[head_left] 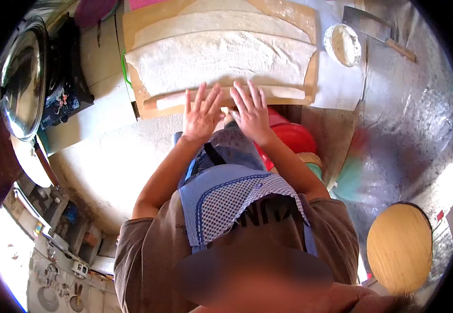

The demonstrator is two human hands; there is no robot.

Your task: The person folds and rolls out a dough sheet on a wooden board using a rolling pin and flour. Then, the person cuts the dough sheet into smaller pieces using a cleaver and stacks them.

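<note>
A wide, floured sheet of dough point(211, 58) lies folded in layers over a wooden board point(305, 18). Along the board's near edge runs a long rolling pin point(285, 92), left to right. My left hand point(200, 117) is open, its fingers spread and the tips at the pin's middle. Just right of it, my right hand point(252, 113) is also open and flat, with fingertips over the pin and the dough's near edge. Neither hand grips anything. Whether the palms press on the pin cannot be made out.
Right of the board stand a white bowl of flour point(342, 45) and a cleaver point(370, 26) with a wooden handle. At left is a stove point(67, 101) beside a glass lid point(26, 83). A red basin point(291, 136) sits below the board, and a round wooden stool point(399, 248) lower right.
</note>
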